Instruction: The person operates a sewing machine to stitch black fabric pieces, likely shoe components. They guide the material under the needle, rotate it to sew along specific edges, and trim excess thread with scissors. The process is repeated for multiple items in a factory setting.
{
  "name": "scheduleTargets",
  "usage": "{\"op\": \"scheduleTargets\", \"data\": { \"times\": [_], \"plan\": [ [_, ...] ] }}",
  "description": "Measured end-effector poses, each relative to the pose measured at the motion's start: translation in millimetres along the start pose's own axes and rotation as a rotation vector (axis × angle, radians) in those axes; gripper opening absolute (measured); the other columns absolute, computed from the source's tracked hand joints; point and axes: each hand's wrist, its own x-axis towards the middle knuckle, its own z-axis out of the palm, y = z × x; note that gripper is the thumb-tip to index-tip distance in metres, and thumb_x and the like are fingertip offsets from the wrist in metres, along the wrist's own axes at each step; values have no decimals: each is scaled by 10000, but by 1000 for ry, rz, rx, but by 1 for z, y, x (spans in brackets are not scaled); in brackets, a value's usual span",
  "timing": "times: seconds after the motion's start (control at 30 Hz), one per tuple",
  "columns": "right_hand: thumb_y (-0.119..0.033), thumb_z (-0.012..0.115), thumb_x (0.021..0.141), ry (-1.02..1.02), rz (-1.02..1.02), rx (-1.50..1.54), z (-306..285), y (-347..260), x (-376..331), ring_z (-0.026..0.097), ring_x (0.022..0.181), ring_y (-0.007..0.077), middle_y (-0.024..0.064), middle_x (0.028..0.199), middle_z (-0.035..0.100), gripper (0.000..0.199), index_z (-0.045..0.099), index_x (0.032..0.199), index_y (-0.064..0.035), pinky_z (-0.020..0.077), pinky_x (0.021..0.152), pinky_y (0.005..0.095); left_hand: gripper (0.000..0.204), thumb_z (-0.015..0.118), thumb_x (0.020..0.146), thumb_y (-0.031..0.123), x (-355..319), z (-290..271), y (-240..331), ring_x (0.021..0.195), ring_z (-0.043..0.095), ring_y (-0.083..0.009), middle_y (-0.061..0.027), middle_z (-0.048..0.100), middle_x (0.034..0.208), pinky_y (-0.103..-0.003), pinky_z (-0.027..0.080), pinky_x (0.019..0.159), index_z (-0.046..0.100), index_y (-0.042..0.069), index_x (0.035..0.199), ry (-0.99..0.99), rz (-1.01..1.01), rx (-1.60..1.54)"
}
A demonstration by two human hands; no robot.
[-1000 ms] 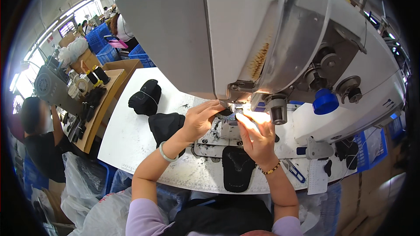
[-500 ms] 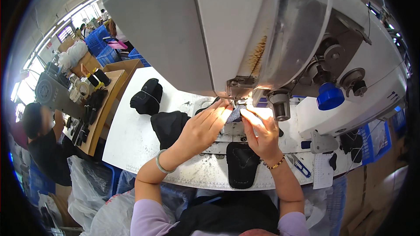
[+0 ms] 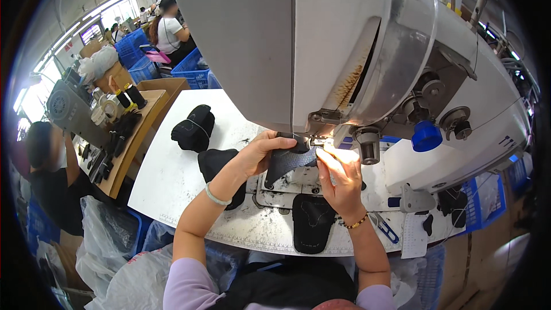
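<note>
A dark fabric piece (image 3: 282, 167) with a blue-grey textured face is held up below the head of a large white sewing machine (image 3: 235, 51). My left hand (image 3: 258, 155) grips its left side, with the thumb on top near a black edge. At the piece's right edge, close under the lit needle area, the fingers of my right hand (image 3: 341, 181) are pinched on it. The needle itself is hard to make out. Just in front lies a flat black piece (image 3: 313, 224) with a stitched outline. Behind my left wrist are more black pieces (image 3: 215, 163).
A tied black bundle (image 3: 194, 128) sits at the left of the white table (image 3: 166, 189). Blue-handled thread snips (image 3: 388, 231) and a paper sheet (image 3: 414, 235) lie at the right. Blue crates (image 3: 487, 192) and plastic bags (image 3: 138, 278) stand around. A co-worker (image 3: 49, 178) sits left.
My left hand has drawn back to the left and turned, lifting the fabric piece so more of its blue-grey face shows. My right hand stays near the needle area. The view has shifted slightly.
</note>
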Motion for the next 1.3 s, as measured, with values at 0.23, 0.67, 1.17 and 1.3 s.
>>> {"op": "scheduleTargets", "data": {
  "times": [0.23,0.67,1.17,1.3],
  "plan": [
    [-90,680,790,8,-26,-6,2,3,-3,534,920,245,48,985,598,274,660,1063,-92,432,813,352,210,622,801,51,-2,-1,-4,825,672,-204,-151,669,941,-308,548,805,635,-53,983,7,36,-76],
    [-130,698,732,-27,-181,-245,7,-11,-15,524,867,88,-59,1084,550,336,675,1058,-210,412,745,257,160,643,812,47,-21,7,-19,835,640,-136,-82,672,914,-265,504,791,653,-5,963,-29,131,-138],
    [-23,658,684,16,-136,-48,-1,8,-16,563,962,199,7,998,601,294,709,958,-116,467,850,331,136,635,812,-1,-29,23,-41,855,629,-125,-56,665,915,-265,494,800,646,17,946,102,262,-137],
    [-112,653,667,1,-195,-16,-2,17,-14,481,878,167,-37,879,489,374,691,1029,-201,401,791,349,150,632,818,0,-28,28,-48,868,624,-127,-51,658,927,-263,493,799,636,17,967,143,330,-147]
  ]
}}
